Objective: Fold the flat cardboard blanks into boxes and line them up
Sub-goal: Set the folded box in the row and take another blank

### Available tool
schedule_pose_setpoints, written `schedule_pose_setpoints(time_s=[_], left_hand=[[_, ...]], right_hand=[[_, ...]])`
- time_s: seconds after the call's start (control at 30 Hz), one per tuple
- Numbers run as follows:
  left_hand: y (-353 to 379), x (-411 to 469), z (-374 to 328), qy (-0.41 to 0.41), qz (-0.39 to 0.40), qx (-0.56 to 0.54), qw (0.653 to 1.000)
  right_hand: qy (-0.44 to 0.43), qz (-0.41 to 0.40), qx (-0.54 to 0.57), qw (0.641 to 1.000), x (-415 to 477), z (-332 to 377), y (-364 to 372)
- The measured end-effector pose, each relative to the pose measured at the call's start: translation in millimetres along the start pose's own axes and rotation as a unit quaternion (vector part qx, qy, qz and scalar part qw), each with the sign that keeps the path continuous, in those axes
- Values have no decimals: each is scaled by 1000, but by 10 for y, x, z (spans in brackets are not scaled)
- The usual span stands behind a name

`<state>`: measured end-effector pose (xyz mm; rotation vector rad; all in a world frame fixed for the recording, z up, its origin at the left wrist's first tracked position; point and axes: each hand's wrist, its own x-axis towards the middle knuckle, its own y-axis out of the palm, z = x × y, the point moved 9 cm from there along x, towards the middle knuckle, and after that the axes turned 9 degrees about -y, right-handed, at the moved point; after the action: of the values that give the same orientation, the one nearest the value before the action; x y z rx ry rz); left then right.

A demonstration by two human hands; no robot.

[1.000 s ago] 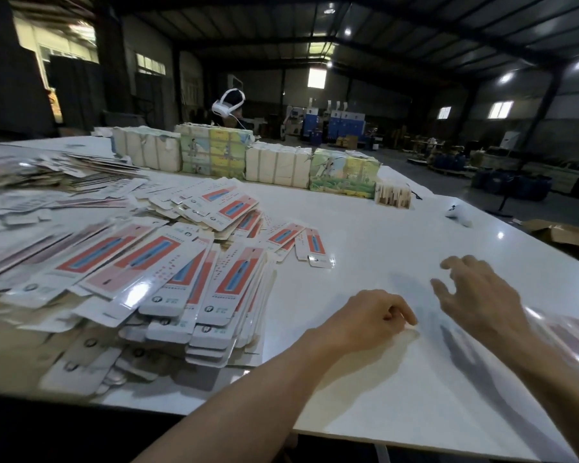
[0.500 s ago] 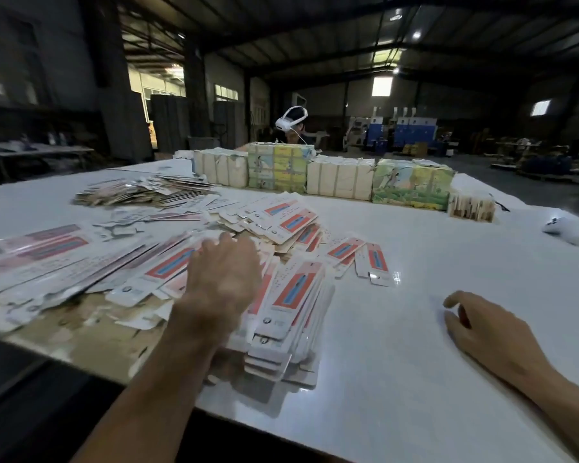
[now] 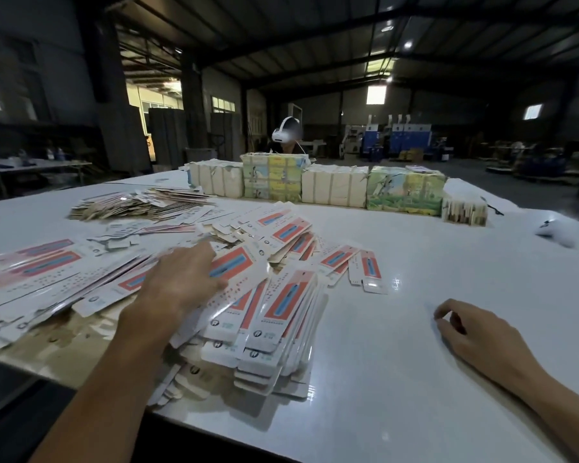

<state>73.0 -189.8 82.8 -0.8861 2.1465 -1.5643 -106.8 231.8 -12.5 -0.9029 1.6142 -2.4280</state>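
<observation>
While atop blanks [image 3: 274, 305], one left hand [image 3: 178, 282]

We see through one wide-angle camera on the person's head. It looks forward and down over the white table [image 3: 415, 345], close above the left hand [image 3: 181, 285] and the right hand [image 3: 475, 335], with the hall far behind.

white table [image 3: 415, 345], person in headset [image 3: 285, 134]

White table [image 3: 415, 345] bears scattered flat cardboard blanks [image 3: 274, 305] and bundled stacks [image 3: 335, 185].
</observation>
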Motion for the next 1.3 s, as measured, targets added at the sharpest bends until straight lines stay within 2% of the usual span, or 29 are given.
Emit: schedule_pose_setpoints(time_s=[0.07,0.13,0.23,0.3,0.4,0.47,0.53,0.6,0.73,0.77,0.83,0.93,1.0,1.03,1.1,1.13,1.17,1.2,1.23,1.3], left_hand=[[-98,-48,-261,58,-29,-45,997],[-166,-133,-608,115,-20,-126,985],[-70,-290,-1270,190,67,-250,947],[116,-401,-1719,228,116,-296,920],[597,-534,-2244,248,179,-345,888],[953,-591,-2464,253,194,-336,887],[1320,-608,-2562,245,216,-324,888],[1632,-624,-2556,225,261,-338,876],[1926,-647,-2537,221,335,-404,822],[1935,-653,-2539,222,351,-416,809],[1942,-686,-2565,231,386,-420,788],[2001,-679,-2591,239,408,-402,784],[2052,-667,-2570,209,438,-420,767],[2073,-691,-2565,179,476,-454,732],[2078,-755,-2558,69,562,-564,600],[2069,-753,-2546,12,577,-619,533],[2050,-731,-2534,-23,573,-659,486],[2018,-717,-2529,-36,565,-685,458],[1988,-698,-2527,-19,550,-693,466],[1942,-686,-2554,72,513,-668,534]], right_hand=[[4,1,1,1000,0,-10,6],[8,-7,16,1000,7,-23,8],[9,-54,185,981,30,-45,-53],[25,-108,332,937,40,-112,-175],[124,-165,512,834,-31,-342,-211],[190,-184,585,767,-91,-484,-154],[223,-190,621,727,-118,-560,-115],[239,-195,606,733,-134,-591,-120],[199,-249,414,852,-132,-629,-370],[199,-246,376,871,-134,-635,-397],[219,-208,351,886,-142,-675,-358],[234,-136,418,867,-145,-694,-219],[245,-129,448,850,-162,-713,-171],[253,-138,472,834,-161,-736,-158],[270,-182,530,783,-146,-809,-165],[278,-208,555,756,-141,-853,-182],[282,-226,575,734,-145,-878,-200],[283,-237,591,717,-153,-877,-214],[279,-241,603,707,-159,-858,-217],[265,-218,601,722,-159,-747,-194]])
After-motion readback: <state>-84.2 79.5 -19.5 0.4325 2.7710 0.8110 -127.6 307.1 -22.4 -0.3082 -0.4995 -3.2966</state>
